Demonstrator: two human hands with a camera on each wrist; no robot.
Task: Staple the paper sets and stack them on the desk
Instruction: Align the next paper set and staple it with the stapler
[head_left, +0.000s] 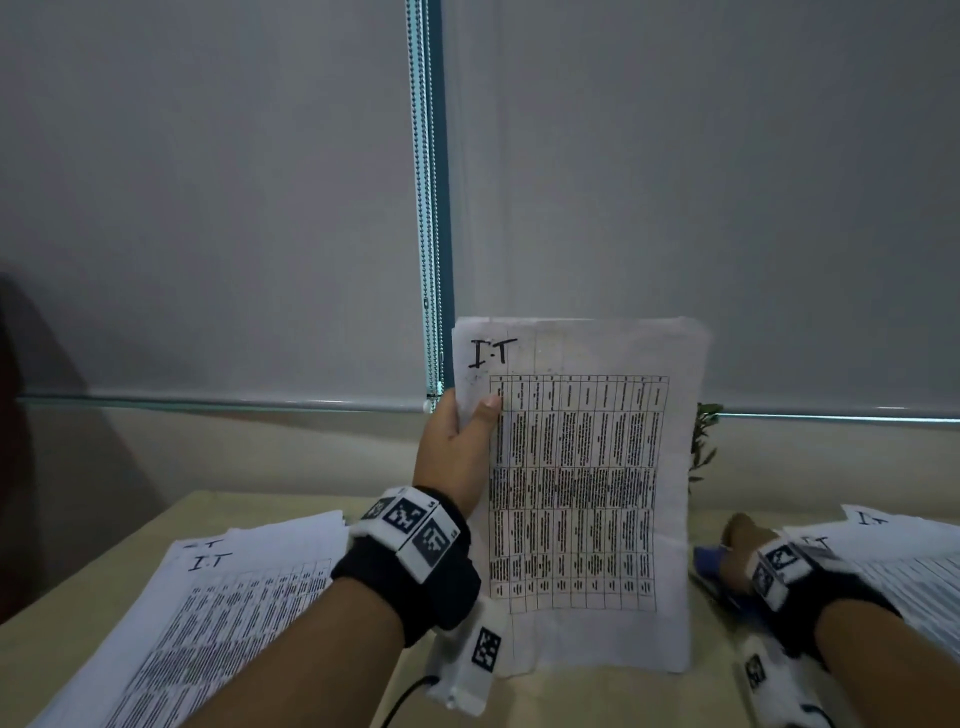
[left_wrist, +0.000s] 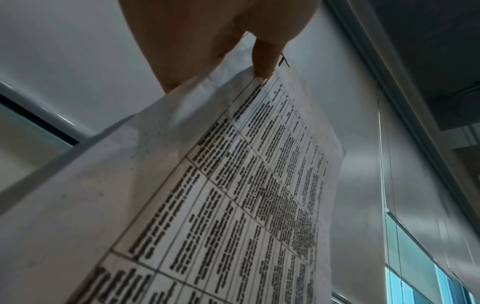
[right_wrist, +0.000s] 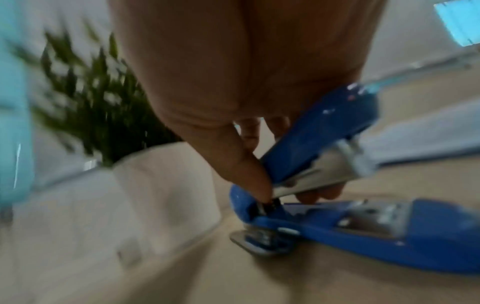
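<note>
My left hand (head_left: 465, 431) holds a paper set (head_left: 587, 499) upright by its upper left edge, thumb on the printed table, "I.T" written at the top. Its lower edge rests on the desk (head_left: 597, 701). The left wrist view shows the thumb (left_wrist: 263, 59) pinching the same paper set (left_wrist: 207, 205). My right hand (head_left: 743, 545) grips a blue stapler (head_left: 714, 564) low on the desk at the right. In the right wrist view the stapler (right_wrist: 363, 226) stands wide open on the desk, and my fingers (right_wrist: 241, 162) hold its upper arm near the hinge.
A spread pile of printed sheets (head_left: 208, 613) lies on the desk at the left. Another pile of sheets (head_left: 904, 566) lies at the right, partly under my right forearm. A green plant (head_left: 704, 441) in a white pot (right_wrist: 155, 185) stands behind the held set. Roller blinds (head_left: 260, 208) hang behind the desk.
</note>
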